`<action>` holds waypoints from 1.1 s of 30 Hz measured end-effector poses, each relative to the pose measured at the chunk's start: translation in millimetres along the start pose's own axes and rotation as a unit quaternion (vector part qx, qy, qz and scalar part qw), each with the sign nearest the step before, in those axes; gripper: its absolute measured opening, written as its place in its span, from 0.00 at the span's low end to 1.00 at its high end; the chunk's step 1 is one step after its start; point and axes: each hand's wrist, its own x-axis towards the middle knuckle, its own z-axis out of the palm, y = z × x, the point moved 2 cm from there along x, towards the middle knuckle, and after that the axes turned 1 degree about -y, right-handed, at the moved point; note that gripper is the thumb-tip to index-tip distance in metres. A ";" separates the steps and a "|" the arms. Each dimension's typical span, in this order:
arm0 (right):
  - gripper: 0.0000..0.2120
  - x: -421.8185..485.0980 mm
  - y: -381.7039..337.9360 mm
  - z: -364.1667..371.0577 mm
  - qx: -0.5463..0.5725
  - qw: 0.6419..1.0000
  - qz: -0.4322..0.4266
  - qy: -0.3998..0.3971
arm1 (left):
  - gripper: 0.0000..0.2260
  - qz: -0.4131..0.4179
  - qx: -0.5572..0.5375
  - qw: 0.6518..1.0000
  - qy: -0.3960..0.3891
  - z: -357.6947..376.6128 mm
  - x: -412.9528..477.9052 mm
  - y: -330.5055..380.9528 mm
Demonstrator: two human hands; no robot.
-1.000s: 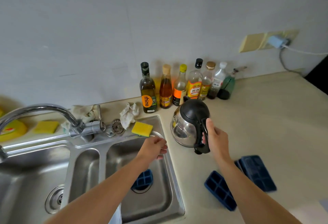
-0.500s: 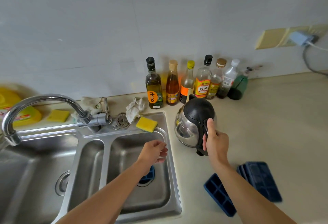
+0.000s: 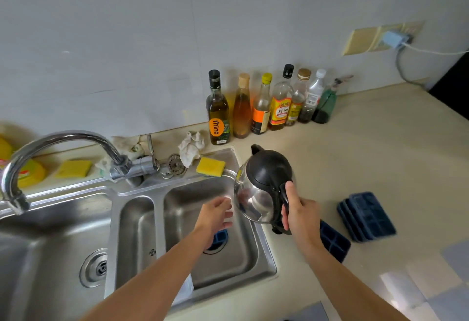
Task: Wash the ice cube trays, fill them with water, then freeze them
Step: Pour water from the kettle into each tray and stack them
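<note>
My right hand [image 3: 300, 212] grips the black handle of a steel kettle [image 3: 258, 188] with a black lid, held at the right rim of the sink, tilted a little. My left hand [image 3: 215, 214] hovers open over the right sink basin [image 3: 228, 264], fingers close to the kettle's side. Under that hand a blue ice cube tray [image 3: 219, 237] lies over the drain, mostly hidden. On the counter to the right lie another blue tray [image 3: 333, 243], partly behind my right wrist, and a stack of blue trays [image 3: 368, 216].
A curved tap [image 3: 58, 143] reaches over the left basin [image 3: 50, 257]. A yellow sponge [image 3: 210, 167] sits on the sink's back rim beside a crumpled cloth [image 3: 191, 146]. Several bottles [image 3: 266, 104] line the wall. A charger cable [image 3: 403, 66] hangs from the socket.
The kettle has been lifted off the counter and moved left toward the sink, tilting. My left hand stayed over the right basin, fingers now opened toward the kettle.
</note>
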 end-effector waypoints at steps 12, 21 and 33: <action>0.31 -45.5 -2.0 -31.2 -0.071 0.992 -0.028 -0.097 | 0.16 0.001 -0.073 0.996 0.043 -3.5 -64.1 -46.3; 0.27 -66.4 -4.9 -43.8 -0.084 0.980 0.015 -0.177 | 0.24 -0.009 -0.076 0.996 0.053 -2.8 -99.5 -71.6; 0.27 -94.0 -5.2 -7.7 -0.158 0.976 0.016 -0.151 | 0.20 -0.071 -0.118 0.990 -0.013 -30.1 -93.4 -96.3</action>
